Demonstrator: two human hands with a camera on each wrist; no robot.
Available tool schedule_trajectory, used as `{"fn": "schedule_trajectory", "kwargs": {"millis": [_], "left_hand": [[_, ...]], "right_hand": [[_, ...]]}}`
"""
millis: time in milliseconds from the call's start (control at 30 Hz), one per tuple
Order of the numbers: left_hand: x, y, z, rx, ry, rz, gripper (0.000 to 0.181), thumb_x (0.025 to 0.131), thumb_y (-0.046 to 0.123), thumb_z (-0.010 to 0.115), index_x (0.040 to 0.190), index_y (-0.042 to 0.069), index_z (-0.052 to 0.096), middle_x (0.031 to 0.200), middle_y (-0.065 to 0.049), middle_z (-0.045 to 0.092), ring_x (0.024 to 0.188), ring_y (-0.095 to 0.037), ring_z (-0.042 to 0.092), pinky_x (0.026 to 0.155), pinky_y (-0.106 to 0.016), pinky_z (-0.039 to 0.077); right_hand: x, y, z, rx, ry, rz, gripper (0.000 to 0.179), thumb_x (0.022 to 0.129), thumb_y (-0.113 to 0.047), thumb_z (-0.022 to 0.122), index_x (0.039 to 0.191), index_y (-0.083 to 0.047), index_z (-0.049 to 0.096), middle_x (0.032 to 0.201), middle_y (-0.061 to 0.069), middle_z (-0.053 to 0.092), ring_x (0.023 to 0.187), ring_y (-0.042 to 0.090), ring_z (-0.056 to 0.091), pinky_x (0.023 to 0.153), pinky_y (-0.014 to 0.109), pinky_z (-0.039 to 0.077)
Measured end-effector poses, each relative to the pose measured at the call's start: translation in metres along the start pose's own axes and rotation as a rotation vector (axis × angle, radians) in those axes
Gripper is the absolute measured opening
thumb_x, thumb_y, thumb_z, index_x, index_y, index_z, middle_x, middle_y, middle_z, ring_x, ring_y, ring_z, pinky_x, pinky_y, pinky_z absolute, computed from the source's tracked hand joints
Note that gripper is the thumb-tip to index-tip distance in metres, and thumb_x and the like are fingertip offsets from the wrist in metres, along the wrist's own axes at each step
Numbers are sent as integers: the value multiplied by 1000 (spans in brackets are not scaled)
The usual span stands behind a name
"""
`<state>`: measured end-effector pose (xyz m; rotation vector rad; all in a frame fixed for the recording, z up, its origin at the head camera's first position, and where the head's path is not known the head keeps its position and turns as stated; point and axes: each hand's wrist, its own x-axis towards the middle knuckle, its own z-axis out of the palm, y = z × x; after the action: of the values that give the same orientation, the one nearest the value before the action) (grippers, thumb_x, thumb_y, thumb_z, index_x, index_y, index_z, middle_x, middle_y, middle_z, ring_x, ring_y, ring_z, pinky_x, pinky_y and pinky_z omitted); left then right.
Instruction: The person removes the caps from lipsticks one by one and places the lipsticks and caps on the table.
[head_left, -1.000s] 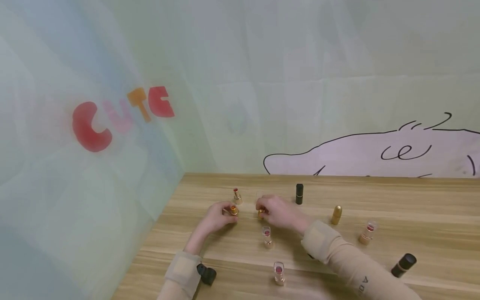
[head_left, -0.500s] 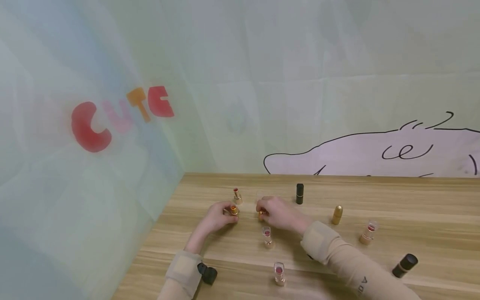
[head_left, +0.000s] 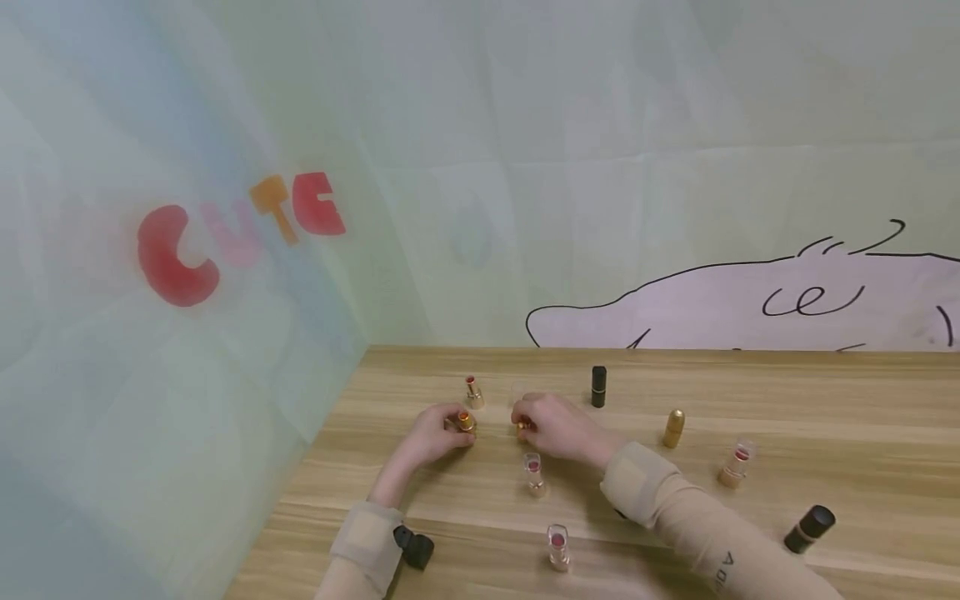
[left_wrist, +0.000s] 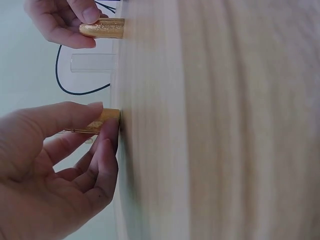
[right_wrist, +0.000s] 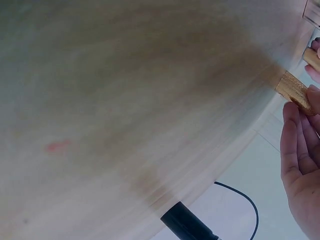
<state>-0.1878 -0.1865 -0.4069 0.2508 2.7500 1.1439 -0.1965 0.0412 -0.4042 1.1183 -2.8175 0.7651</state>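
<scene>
In the head view my left hand (head_left: 431,435) pinches an uncapped gold lipstick (head_left: 467,422) between thumb and fingers, its orange-red tip facing up. The left wrist view shows the base of this gold lipstick (left_wrist: 109,119) down at the tabletop. A short way to the right, my right hand (head_left: 561,425) grips a gold lipstick cap (left_wrist: 102,28) with a rounded top, its lower end at the table. Fingers hide most of that cap in the head view. Just behind the left hand stands an open rose-gold lipstick (head_left: 474,393) with a red tip.
A clear cap (left_wrist: 92,62) stands behind the right hand. Clear-capped lipsticks (head_left: 535,477) stand nearer, in front of the right hand, and another lipstick (head_left: 735,467) farther right. Black tubes (head_left: 598,387) and a gold bullet-shaped lipstick (head_left: 673,429) also stand on the wooden table (head_left: 862,417).
</scene>
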Motion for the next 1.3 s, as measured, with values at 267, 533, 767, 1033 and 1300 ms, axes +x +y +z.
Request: {"fn": "schedule_trajectory", "kwargs": {"millis": [267,533,767,1033,1300], "left_hand": [[1,-1,0,12,2,-10,12,78,2,73,86,4,64,84,-8,63,69,-13,52,61,-24,43],[3,-3,0,14,-2,6,11,78,2,72,86,3,64,85,-8,62,71,-13,51,62,-24,43],[2,-3,0,29,0,11,11,78,2,73,84,4,64,84,-7,63,71,-14,51,63,-24,42],[-3,0,-1,7,4,-22,30,76,1,74,104,2,64,89,-11,64,75,-16,55,65,-24,44],[-15,0,-5,-76,54,-106,42,73,-5,73,112,-5,58,88,-16,64,79,-19,59,71,-30,51]], "right_hand": [[1,1,2,19,-4,9,13,84,-10,70,97,-7,69,94,2,68,83,13,64,77,29,54],[1,1,1,14,-9,12,12,85,-11,69,97,-7,70,95,2,68,83,13,63,77,29,54],[1,1,1,30,-24,20,13,85,-11,69,98,-7,70,96,3,69,84,13,63,77,30,54],[0,0,1,30,-49,16,25,84,-8,69,109,-4,66,100,6,69,87,15,63,80,33,54],[-2,1,2,58,-61,39,41,83,-6,71,121,-4,59,95,5,68,84,15,62,77,33,54]]}}
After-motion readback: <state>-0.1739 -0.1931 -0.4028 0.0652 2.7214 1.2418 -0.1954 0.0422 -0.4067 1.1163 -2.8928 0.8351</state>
